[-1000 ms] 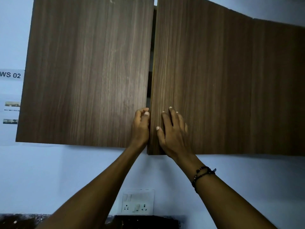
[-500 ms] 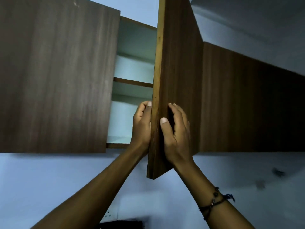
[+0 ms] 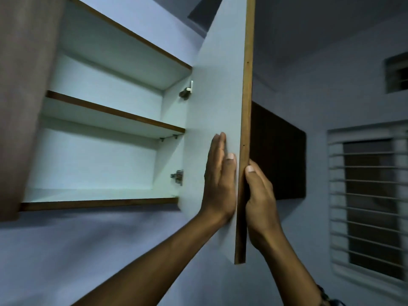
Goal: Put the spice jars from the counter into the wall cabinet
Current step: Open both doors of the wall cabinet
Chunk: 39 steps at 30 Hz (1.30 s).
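Observation:
The wall cabinet (image 3: 106, 202) stands open on its right half, showing bare white shelves inside. Its right door (image 3: 216, 102) is swung far out, white inner face toward me, brown edge at the right. My left hand (image 3: 219, 180) lies flat against that inner face with fingers straight. My right hand (image 3: 259, 199) wraps the door's outer edge from behind, thumb on the edge. The left door (image 3: 24, 96) stays closed at the far left. No spice jars or counter are in view.
Two hinges (image 3: 177, 177) sit on the cabinet's right wall. A further dark cabinet (image 3: 278, 151) hangs behind the open door. A barred window (image 3: 371, 202) is at the right, a small vent (image 3: 397, 74) above it. Blue wall lies below the cabinet.
The right door has swung from nearly closed to wide open with both hands on it. My view has turned up and to the right, and the shelves now show.

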### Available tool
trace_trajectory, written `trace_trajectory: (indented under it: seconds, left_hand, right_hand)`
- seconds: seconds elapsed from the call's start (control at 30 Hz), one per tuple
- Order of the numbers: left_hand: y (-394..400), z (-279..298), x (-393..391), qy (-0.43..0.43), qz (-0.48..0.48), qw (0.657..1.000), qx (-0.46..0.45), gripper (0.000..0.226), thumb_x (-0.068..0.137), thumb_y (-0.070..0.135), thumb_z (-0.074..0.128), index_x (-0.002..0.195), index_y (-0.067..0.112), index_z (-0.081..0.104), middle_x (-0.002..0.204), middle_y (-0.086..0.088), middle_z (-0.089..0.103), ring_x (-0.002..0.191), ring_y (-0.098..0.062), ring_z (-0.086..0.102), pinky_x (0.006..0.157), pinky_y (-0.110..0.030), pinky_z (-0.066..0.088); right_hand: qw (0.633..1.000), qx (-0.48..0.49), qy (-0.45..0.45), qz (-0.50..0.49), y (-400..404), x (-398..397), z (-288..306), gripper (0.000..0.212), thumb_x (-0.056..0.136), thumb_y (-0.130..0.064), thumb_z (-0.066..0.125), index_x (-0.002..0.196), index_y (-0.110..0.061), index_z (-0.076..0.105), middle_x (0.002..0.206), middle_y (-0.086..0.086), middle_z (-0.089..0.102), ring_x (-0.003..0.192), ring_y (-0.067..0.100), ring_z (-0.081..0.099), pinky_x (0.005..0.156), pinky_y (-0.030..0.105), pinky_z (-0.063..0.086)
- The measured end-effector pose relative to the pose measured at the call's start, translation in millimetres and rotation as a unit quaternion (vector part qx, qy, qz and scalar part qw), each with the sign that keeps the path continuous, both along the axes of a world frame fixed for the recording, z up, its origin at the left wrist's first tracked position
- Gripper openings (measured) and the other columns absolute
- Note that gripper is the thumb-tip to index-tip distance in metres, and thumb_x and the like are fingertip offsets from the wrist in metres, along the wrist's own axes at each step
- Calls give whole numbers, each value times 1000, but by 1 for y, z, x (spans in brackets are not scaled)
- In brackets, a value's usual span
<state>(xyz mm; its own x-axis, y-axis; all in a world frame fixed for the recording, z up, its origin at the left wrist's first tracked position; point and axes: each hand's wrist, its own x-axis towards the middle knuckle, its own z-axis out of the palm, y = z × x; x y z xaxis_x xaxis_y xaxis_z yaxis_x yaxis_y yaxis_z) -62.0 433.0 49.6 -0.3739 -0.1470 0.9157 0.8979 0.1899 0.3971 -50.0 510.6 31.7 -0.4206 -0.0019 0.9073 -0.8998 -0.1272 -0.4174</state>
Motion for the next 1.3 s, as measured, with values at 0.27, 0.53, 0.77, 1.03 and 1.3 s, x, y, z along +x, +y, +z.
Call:
trace_trajectory:
  seconds: [0.27,0.53,0.77,1.03,1.3]
  left_hand:
    - [89,-6,-71,20,153,982,-106,59,96,47,21,150,37,0,162,14,-13,151,-5,-13,120,-27,-16]
    - [126,-20,-123,32,251,947,-196,63,99,48,19,152,27,-9,163,0,-18,153,-20,-15,124,-42,-10]
    - [121,-21,-124,49,253,944,-206,65,97,54,10,153,27,-9,164,1,-17,153,-16,-15,122,-36,-13]
    - [58,-18,-116,19,205,947,-245,64,100,49,29,157,35,1,167,12,-10,151,-2,-14,124,-37,-5]
    - [-78,-8,-76,28,297,924,-240,54,100,36,32,153,24,32,164,4,23,153,-8,5,125,-35,5]
  right_hand:
    - [982,-77,-135,-106,84,-41,3,39,103,-31,34,88,-24,70,89,2,72,83,14,69,72,28,57]
    - [964,-104,-168,-179,125,-84,-2,33,104,-31,33,94,-26,64,95,-5,70,88,6,68,71,18,54]
    - [950,-123,-108,-266,117,-87,-7,27,104,-34,32,106,-36,58,89,-28,63,88,-9,61,66,5,45]
    - [837,-9,66,-543,88,-81,-10,54,98,-18,39,150,-16,29,160,7,24,145,22,26,113,36,26]
    - [923,54,118,-362,-44,-75,-7,44,95,-14,41,138,-8,49,152,10,41,146,23,27,119,44,23]
